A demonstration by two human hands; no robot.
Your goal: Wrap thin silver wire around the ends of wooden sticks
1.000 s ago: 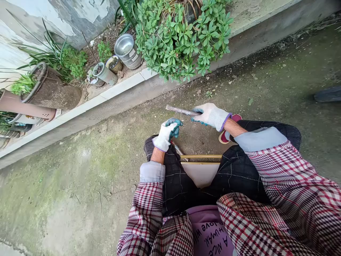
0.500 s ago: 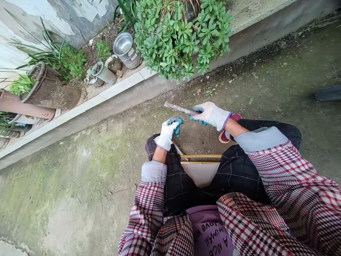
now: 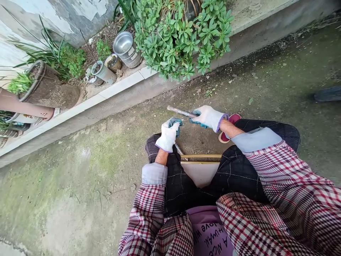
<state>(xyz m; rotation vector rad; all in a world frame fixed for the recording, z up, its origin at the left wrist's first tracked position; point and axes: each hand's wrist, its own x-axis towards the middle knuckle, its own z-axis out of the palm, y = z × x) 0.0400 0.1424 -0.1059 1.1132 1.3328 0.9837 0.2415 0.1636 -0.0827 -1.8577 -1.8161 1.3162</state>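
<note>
My right hand [image 3: 207, 117], in a white and teal work glove, is closed around the end of a worn brown stick-like tool [image 3: 181, 111]. Silvery wrapping covers part of its shaft, and the free end points left, above my other hand. What kind of tool it is, I cannot make out. My left hand [image 3: 169, 132] wears a matching glove and is held just below and left of the tool, apart from it. Its fingers are curled together, and anything inside them is hidden. Beneath both hands lies bare, dirt-covered ground [image 3: 197, 140].
I sit on a low stool [image 3: 201, 170] with yellowish rails between my knees. Ahead runs a raised planter ledge [image 3: 119, 85] with a leafy bush [image 3: 183, 42], a metal pot [image 3: 124, 49] and several plant pots [image 3: 50, 87]. A dark object [image 3: 327, 94] lies at far right.
The tool has turned slightly, and its free end has shifted right and a little down. My right hand has lowered a little. The left hand has tilted slightly, its fingers still curled.
</note>
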